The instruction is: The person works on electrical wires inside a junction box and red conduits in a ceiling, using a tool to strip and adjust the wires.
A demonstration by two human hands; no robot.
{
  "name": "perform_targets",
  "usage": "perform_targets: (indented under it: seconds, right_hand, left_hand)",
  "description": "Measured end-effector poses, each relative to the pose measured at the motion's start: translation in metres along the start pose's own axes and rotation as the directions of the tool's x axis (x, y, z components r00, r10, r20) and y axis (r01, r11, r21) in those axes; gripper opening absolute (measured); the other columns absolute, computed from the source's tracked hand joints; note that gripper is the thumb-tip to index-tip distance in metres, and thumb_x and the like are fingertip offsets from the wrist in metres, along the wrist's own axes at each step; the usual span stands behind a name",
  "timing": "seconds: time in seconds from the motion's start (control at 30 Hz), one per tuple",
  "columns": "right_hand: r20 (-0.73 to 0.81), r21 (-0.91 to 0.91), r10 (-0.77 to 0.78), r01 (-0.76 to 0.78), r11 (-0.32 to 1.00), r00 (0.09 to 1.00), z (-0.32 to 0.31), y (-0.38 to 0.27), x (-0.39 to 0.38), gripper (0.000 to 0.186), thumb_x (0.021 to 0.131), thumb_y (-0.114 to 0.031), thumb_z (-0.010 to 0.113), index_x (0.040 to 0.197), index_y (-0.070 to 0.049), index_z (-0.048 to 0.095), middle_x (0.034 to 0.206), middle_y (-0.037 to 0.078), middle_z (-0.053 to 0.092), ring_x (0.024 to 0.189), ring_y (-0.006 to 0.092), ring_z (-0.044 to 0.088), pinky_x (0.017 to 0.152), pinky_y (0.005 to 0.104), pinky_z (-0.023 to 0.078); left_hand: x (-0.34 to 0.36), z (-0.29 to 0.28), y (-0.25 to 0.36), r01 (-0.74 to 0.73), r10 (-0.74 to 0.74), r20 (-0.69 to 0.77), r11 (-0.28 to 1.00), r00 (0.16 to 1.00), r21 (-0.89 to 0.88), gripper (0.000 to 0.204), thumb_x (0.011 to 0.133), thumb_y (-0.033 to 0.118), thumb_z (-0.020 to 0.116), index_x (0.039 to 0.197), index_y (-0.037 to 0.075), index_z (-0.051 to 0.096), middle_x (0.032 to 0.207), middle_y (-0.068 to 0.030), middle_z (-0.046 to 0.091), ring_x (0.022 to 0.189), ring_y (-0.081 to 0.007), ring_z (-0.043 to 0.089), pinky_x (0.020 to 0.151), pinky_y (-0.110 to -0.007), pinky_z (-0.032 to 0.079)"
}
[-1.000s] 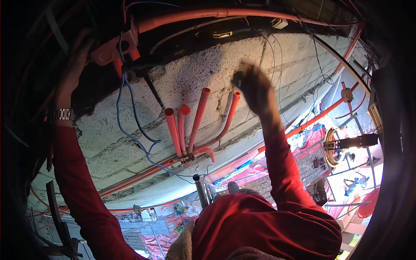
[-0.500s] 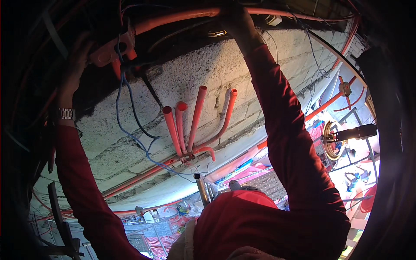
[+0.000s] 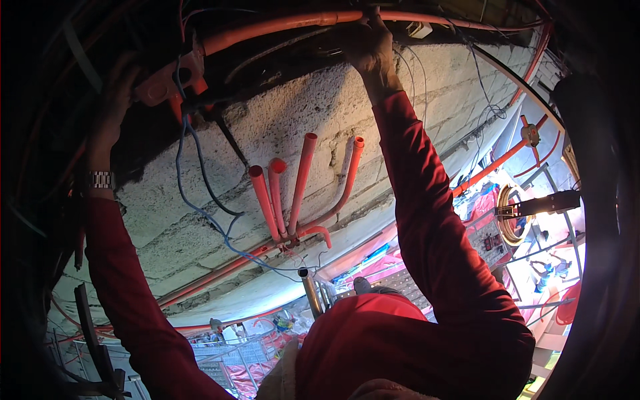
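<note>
My right hand [image 3: 370, 50] is raised to the orange conduit [image 3: 280, 30] under the dark overhead, fingers bent round something there that I cannot make out. My left hand [image 3: 117, 100] is up in shadow beside an orange junction box [image 3: 170, 83]; its blurred fingertips reach into darkness, and whether they grip is unclear. Blue cables [image 3: 193, 167] hang down past the box. Below, several orange conduit stubs [image 3: 308, 163] stick out along the concrete block wall [image 3: 233, 133], two with bends.
A steel tube [image 3: 310, 293] stands by my body. Perforated scaffold planks [image 3: 387, 283] lie below me, with scaffold bars. At the right are a dark post [image 3: 590, 200], a round brass-coloured ring [image 3: 513, 230] and another orange box [image 3: 530, 133]. People [image 3: 550, 273] are far below.
My right hand has risen from in front of the block wall to the overhead conduit, its forearm now upright. My left hand stays by the junction box.
</note>
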State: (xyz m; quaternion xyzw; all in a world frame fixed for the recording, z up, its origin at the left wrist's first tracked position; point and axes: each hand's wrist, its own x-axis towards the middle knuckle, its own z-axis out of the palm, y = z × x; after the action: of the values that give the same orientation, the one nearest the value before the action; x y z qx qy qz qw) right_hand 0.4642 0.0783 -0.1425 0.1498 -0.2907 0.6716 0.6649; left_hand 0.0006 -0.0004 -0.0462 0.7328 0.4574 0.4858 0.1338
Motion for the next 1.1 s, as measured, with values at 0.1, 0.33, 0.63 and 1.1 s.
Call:
perform_targets:
  seconds: [0.1, 0.33, 0.63, 1.1]
  right_hand:
    - [0.575, -0.041, 0.108, -0.103, 0.994, 0.811, -0.022, -0.04, 0.03, 0.042, 0.104, -0.049, 0.056, 0.121, -0.012, 0.065, 0.116, 0.01, 0.069, 0.095, 0.0253, 0.063, 0.085, 0.0437, 0.054]
    - [-0.055, -0.176, -0.171, 0.159, 0.971, 0.984, 0.023, 0.007, 0.021, 0.063, 0.099, -0.054, 0.061, 0.142, -0.009, 0.053, 0.138, 0.016, 0.058, 0.129, 0.0348, 0.052, 0.112, 0.056, 0.041]
    - [-0.166, -0.381, -0.531, 0.443, 0.811, 0.831, 0.003, 0.001, 0.053, 0.016, 0.101, -0.024, 0.055, 0.091, -0.012, 0.059, 0.081, -0.001, 0.057, 0.08, 0.0169, 0.061, 0.078, 0.0382, 0.052]
    - [-0.14, -0.477, -0.535, 0.416, 0.774, 0.833, -0.001, 0.001, 0.053, 0.019, 0.094, -0.01, 0.052, 0.098, -0.001, 0.069, 0.091, 0.009, 0.071, 0.08, 0.0211, 0.066, 0.076, 0.0364, 0.055]
  left_hand:
    - [0.011, 0.016, 0.015, -0.013, 0.014, 0.012, 1.0, 1.0, -0.027, 0.046, 0.105, 0.039, 0.057, 0.146, 0.02, 0.054, 0.14, 0.0013, 0.055, 0.123, -0.0122, 0.053, 0.094, -0.032, 0.044]
    - [0.0, 0.008, 0.015, 0.07, -0.07, 0.001, 0.997, 0.998, 0.023, 0.046, 0.105, 0.039, 0.056, 0.146, 0.018, 0.053, 0.142, -0.001, 0.054, 0.128, -0.0148, 0.051, 0.099, -0.037, 0.044]
    - [0.002, 0.018, 0.024, 0.006, -0.006, 0.036, 1.0, 0.999, 0.016, 0.041, 0.105, 0.036, 0.056, 0.14, 0.014, 0.055, 0.128, -0.0035, 0.061, 0.113, -0.0151, 0.061, 0.088, -0.034, 0.051]
    - [-0.004, 0.014, 0.044, 0.066, -0.077, 0.074, 0.988, 0.994, 0.141, 0.058, 0.102, 0.058, 0.053, 0.134, 0.01, 0.058, 0.131, -0.0016, 0.058, 0.107, -0.0141, 0.055, 0.083, -0.033, 0.046]
